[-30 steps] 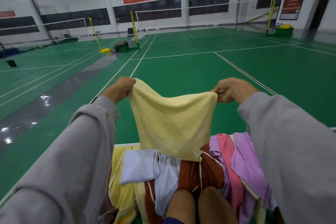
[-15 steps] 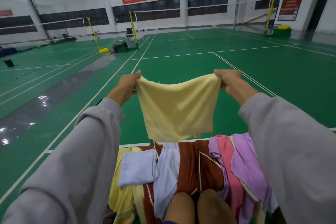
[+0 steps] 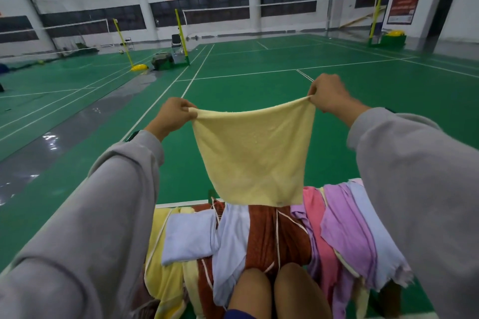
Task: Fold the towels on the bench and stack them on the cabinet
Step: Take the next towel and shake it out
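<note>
A pale yellow towel (image 3: 255, 155) hangs stretched in the air in front of me. My left hand (image 3: 174, 114) pinches its top left corner and my right hand (image 3: 329, 93) pinches its top right corner, held a little higher. Below it lies a heap of unfolded towels: a white one (image 3: 190, 237), a rust-brown one (image 3: 269, 233), a pink one (image 3: 315, 217), a purple one (image 3: 344, 225) and a yellow one (image 3: 162, 274). The bench under them is hidden. No cabinet is in view.
My bare knees (image 3: 274, 290) show at the bottom edge, just before the heap. Beyond lies a green badminton court floor (image 3: 259, 90) with white lines, yellow net posts (image 3: 178, 31) and a chair (image 3: 176, 43) far back.
Both hands have lifted the yellow towel and pulled its top edge wider and tauter. Its lower edge has come up off the heap.
</note>
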